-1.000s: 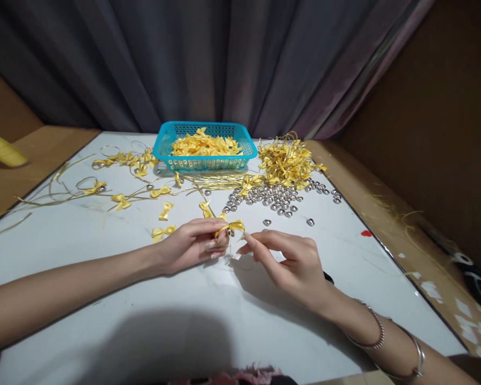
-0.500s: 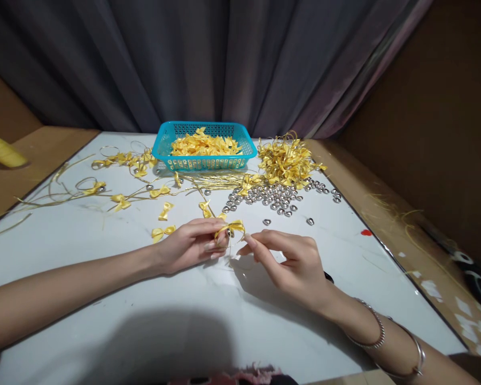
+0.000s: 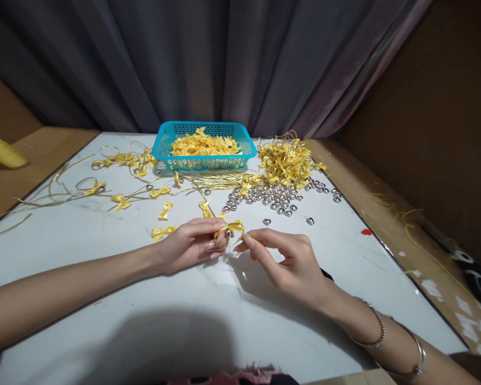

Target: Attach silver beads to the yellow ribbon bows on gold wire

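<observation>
Head view: yellow bow (image 3: 236, 226) held up between the right hand (image 3: 291, 262) and left hand (image 3: 192, 241), over a white table (image 3: 304, 342).
Right thumb and forefinger pinch together on thin gold cord (image 3: 242, 232); the left fingers, curled closed, grip the bow, a silver bead (image 3: 230, 233) just under it. Beyond lie loose bows (image 3: 163, 233), scattered beads (image 3: 278, 197), then a corded heap (image 3: 286, 160) beside a bow-filled blue basket (image 3: 208, 159), before a dark curtain (image 3: 200, 64).

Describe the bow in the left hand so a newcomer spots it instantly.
On the white tabletop, find the turquoise basket. Nearer the camera, the left hand holds a yellow ribbon bow. Unlike the loose bows lying nearby, it is gripped, with a silver bead by its middle.
</observation>
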A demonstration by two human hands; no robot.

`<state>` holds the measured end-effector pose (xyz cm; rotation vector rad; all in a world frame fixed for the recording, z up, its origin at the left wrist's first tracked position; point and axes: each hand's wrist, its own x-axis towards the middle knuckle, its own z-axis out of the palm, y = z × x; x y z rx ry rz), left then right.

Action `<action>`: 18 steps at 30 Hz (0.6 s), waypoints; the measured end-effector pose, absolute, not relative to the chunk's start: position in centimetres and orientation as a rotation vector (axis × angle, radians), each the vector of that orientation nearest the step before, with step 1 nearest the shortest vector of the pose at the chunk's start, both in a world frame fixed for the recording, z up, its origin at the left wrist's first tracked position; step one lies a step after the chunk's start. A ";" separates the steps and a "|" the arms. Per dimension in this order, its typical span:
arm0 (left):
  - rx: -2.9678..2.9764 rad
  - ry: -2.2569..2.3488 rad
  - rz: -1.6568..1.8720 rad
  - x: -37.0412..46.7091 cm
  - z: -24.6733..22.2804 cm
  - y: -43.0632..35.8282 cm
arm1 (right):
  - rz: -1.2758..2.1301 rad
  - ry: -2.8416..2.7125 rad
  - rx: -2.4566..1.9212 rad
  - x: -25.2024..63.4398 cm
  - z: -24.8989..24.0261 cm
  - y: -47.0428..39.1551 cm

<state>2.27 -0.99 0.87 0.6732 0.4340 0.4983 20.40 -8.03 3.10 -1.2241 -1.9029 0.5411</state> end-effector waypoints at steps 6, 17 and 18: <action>0.657 0.410 0.491 2.3 0.6 -0.9 | 0.560 -1.906 -1.268 20.3 3.2 -8.2; 0.632 0.413 0.486 2.4 1.0 -1.1 | 0.689 -1.893 -1.246 20.3 3.1 -8.1; 0.631 0.414 0.484 2.4 1.0 -1.1 | 0.706 -1.895 -1.244 20.3 3.1 -8.1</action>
